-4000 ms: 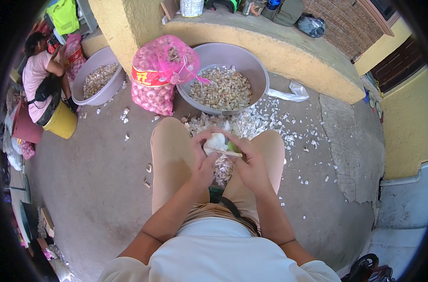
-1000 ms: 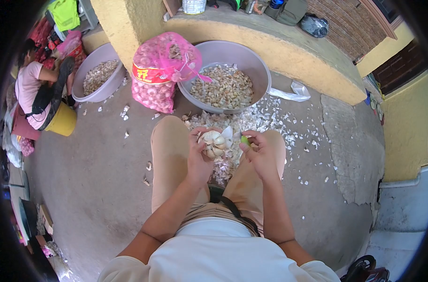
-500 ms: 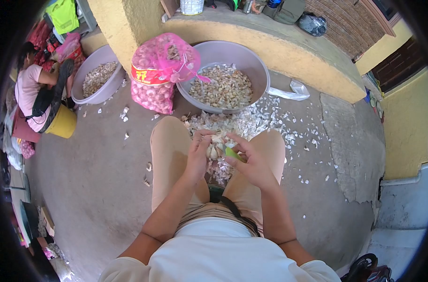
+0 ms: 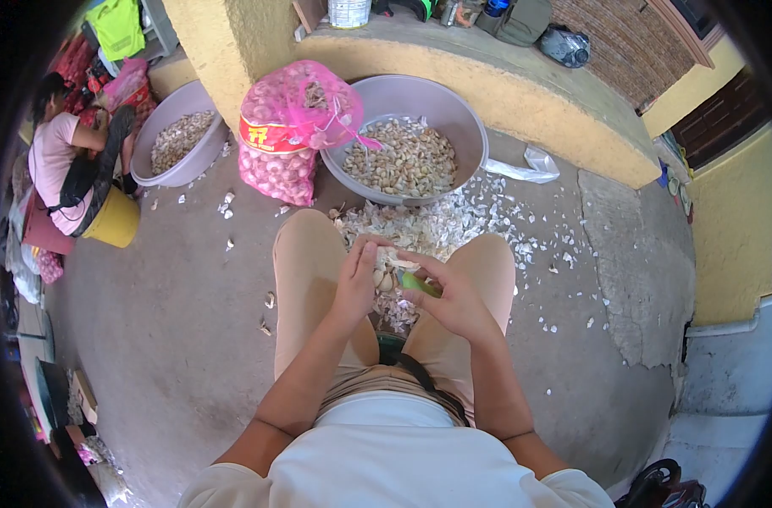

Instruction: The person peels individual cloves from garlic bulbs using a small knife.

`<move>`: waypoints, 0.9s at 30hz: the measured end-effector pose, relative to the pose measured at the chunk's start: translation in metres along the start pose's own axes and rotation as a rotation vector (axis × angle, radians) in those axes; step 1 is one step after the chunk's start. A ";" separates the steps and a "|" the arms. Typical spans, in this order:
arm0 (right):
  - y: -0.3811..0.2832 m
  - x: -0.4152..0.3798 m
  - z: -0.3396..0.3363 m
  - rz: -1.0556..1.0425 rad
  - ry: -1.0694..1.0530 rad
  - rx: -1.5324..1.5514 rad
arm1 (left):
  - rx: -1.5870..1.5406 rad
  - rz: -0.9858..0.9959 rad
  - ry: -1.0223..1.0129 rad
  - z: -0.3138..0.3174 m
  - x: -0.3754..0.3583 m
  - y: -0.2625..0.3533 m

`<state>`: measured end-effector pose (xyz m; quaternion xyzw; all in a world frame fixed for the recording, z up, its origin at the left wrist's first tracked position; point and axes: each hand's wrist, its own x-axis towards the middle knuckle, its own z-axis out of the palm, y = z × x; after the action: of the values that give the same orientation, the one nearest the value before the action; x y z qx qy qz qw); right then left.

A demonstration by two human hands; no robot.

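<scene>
Between my knees, my left hand (image 4: 357,275) is closed around a garlic bulb (image 4: 387,278) with its cloves partly showing. My right hand (image 4: 453,296) grips a small green-handled knife (image 4: 421,285) close against the bulb; its blade is hardly visible. The right fingertips touch the papery skin on top of the bulb. Below and beyond my hands, white garlic skins (image 4: 453,222) lie scattered over the floor. A large grey tub (image 4: 477,127) of loose cloves (image 4: 400,157) stands just past my knees.
Left of the tub stands a pink mesh sack of garlic bulbs (image 4: 271,178). Farther left, a person (image 4: 60,161) sits on a yellow bucket (image 4: 115,220) beside another tub of cloves (image 4: 161,173). A low ledge (image 4: 521,110) curves behind; a plastic bag (image 4: 530,165) lies beside it.
My right fingers have moved left over the top of the bulb, and the green handle has shifted slightly left and down. My left hand keeps its hold.
</scene>
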<state>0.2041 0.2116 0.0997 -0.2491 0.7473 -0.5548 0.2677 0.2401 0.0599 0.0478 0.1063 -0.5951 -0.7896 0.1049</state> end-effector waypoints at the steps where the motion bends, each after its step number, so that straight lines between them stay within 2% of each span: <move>1: 0.001 0.000 0.000 -0.003 -0.013 0.026 | -0.009 -0.031 0.001 0.001 -0.001 0.002; 4: 0.008 0.000 0.005 -0.041 -0.013 0.102 | 0.111 0.171 -0.056 0.003 0.004 -0.003; 5: 0.010 0.001 0.007 -0.059 -0.007 0.126 | 0.109 0.158 -0.060 0.004 0.003 -0.003; 8: -0.002 -0.001 0.007 0.163 0.018 0.309 | 0.057 0.122 -0.066 0.007 0.000 -0.001; 13: 0.004 0.001 0.004 0.134 0.027 0.533 | -0.054 0.108 -0.028 0.007 0.003 -0.009; 19: 0.009 0.002 -0.003 0.124 0.019 0.700 | 0.072 -0.103 0.012 0.008 0.000 -0.002; 22: 0.008 0.001 0.000 0.109 0.053 0.716 | 0.049 -0.121 0.017 0.007 0.003 -0.011; 25: 0.007 -0.001 0.001 0.100 0.072 0.814 | -0.262 -0.179 0.112 0.013 0.004 -0.023; 27: 0.005 -0.002 -0.001 0.102 0.093 0.864 | -0.338 -0.313 0.147 0.000 0.009 -0.035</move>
<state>0.2049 0.2146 0.0952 -0.0518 0.4694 -0.8131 0.3405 0.2305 0.0665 0.0141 0.2352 -0.4215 -0.8748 0.0406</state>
